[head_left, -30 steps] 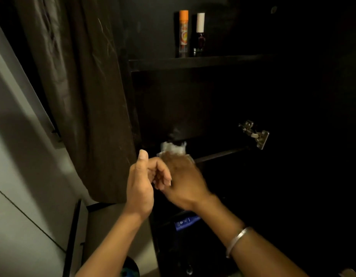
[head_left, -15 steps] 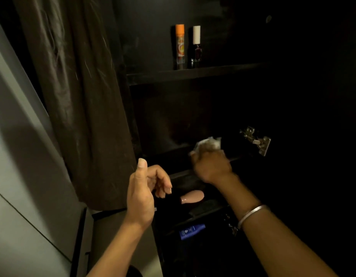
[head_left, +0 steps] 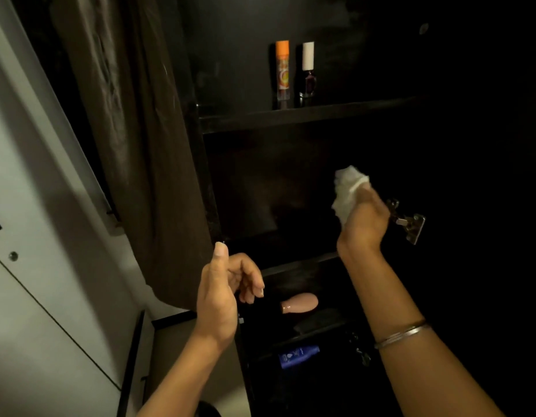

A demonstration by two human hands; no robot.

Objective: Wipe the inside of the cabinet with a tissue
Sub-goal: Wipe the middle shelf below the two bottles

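Tissue (head_left: 348, 195) is bunched in the right hand (head_left: 364, 219) for wiping the cabinet (head_left: 290, 115); left hand (head_left: 223, 293) loosely curled, holding nothing.

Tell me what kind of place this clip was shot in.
Most likely a home, perhaps a bedroom or dressing corner: a dark cabinet with shelves holding toiletry bottles, a curtain beside it, and a pale wall. The right hand holds a tissue inside the cabinet.
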